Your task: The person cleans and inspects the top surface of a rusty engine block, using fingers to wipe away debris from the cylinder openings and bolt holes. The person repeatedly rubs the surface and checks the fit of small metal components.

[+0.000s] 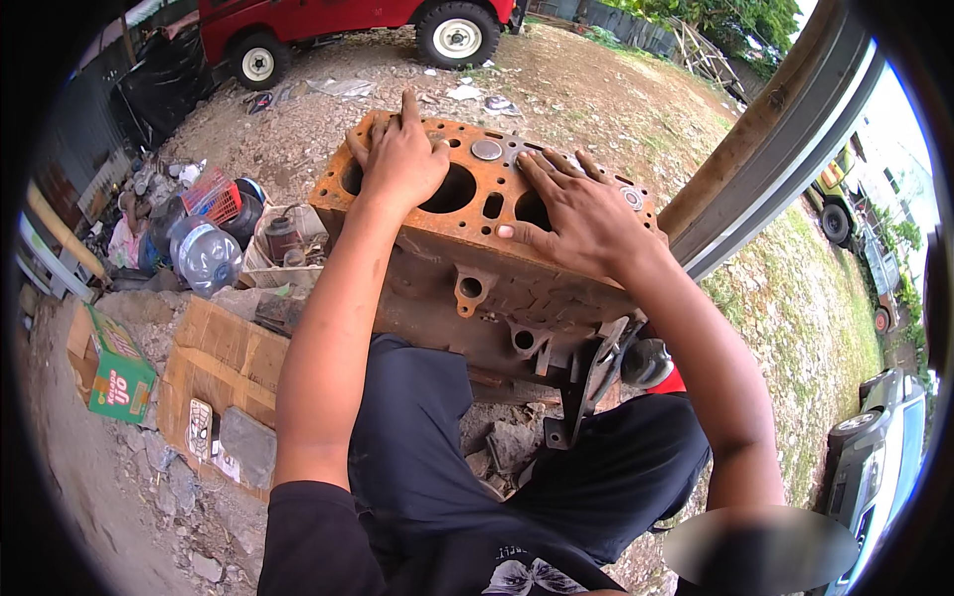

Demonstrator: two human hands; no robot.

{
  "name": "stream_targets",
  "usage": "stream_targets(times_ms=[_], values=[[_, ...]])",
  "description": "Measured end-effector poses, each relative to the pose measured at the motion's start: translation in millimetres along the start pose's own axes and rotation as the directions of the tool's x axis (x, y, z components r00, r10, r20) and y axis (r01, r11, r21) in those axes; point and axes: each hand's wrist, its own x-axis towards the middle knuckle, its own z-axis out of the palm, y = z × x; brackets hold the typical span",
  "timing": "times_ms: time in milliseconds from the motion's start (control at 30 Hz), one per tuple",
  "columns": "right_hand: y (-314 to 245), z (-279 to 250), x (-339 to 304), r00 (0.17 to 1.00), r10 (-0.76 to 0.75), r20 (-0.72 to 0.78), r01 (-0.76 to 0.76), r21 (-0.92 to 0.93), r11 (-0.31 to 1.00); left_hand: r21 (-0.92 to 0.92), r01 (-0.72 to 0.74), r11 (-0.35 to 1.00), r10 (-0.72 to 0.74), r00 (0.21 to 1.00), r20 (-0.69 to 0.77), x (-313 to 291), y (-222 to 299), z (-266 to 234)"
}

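Note:
A rusty engine block [467,238] stands in front of my knees, its flat orange-brown top face up, with large round cylinder bores and many small holes. My left hand [402,159] rests on the left part of that face beside a bore, fingers stretched out. Toward the right end lies my right hand [571,209], palm down with fingers spread, partly covering another bore. A round metal disc [487,149] sits at the block's far edge between my hands. A second round metal piece [632,198] shows right of my right hand. No tool shows in either hand; what lies beneath the palms is hidden.
A flattened cardboard sheet [238,343] and a green box [117,368] lie at left, near a clear plastic jug [204,253] and a red crate [213,195]. A wooden post [755,124] rises at right. A red vehicle [318,18] stands behind; a parked car [874,447] is far right.

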Motion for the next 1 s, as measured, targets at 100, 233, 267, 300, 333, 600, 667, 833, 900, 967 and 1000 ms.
stream_targets(times_ms=[100,233,267,300,333,600,667,833,900,967,1000], values=[[-1,5,-2,0.998,-0.002,-0.062,0.003,0.011,1.0,-0.012,-0.016,1.0,0.016,1.0,-0.008,2,-2,3],[-18,-7,-12,1.0,0.012,-0.022,-0.011,0.035,0.999,0.039,-0.01,0.999,0.01,1.0,0.003,-3,3,-2],[-22,-8,-13,1.0,0.016,0.006,-0.016,0.014,1.0,0.068,-0.007,0.998,0.006,1.0,0.012,-5,3,-4],[-21,-2,-16,0.996,0.0,-0.088,0.004,0.046,0.999,0.048,-0.019,0.999,0.018,1.0,0.016,-6,4,-2],[-17,0,-13,0.996,0.036,-0.077,-0.026,0.127,0.991,0.038,-0.033,0.999,0.033,0.999,0.008,-5,4,-1],[-24,8,-11,0.989,0.106,-0.108,-0.093,0.117,0.989,0.061,-0.034,0.998,0.033,0.999,0.03,-3,5,-2],[-21,11,-11,0.988,0.09,-0.129,-0.085,0.039,0.996,0.057,-0.05,0.997,0.048,0.998,0.036,-3,5,-2],[-31,3,-11,0.99,0.114,-0.087,-0.09,0.245,0.965,0.014,-0.074,0.997,0.073,0.997,0.017,1,-6,3],[-25,3,-4,0.984,0.168,-0.054,-0.142,0.324,0.935,0.017,-0.074,0.997,0.074,0.997,-0.01,1,-5,8],[-21,-1,6,0.974,0.227,-0.002,-0.203,0.43,0.879,0.0,-0.108,0.994,0.108,0.994,-0.023,2,-6,10],[-24,-3,6,0.975,0.223,0.005,-0.203,0.435,0.877,0.003,-0.125,0.992,0.125,0.991,-0.04,3,-9,4]])
